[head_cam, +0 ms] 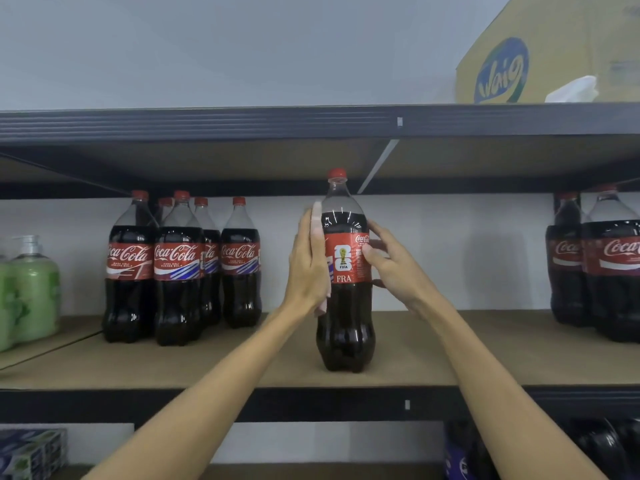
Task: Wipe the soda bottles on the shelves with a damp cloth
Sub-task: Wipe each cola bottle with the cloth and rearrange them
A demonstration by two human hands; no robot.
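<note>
A large cola bottle (346, 327) with a red cap and red label stands upright near the front of the middle shelf board (450, 358). My left hand (308, 268) lies flat along its left side, fingers straight up, pressing a pale cloth (317, 220) against the bottle. The cloth shows only as a thin strip between palm and bottle. My right hand (394, 265) grips the bottle's right side at the label, thumb on the front. Several more cola bottles (178, 268) stand grouped at the left, and others (609, 271) at the far right.
Green soap pump bottles (33, 289) stand at the far left of the shelf. On the top shelf sit a cardboard box (554, 46) and a white crumpled rag (575, 88). The lower shelf holds dark bottles (606, 445) at the right and packs (31, 452) at the left.
</note>
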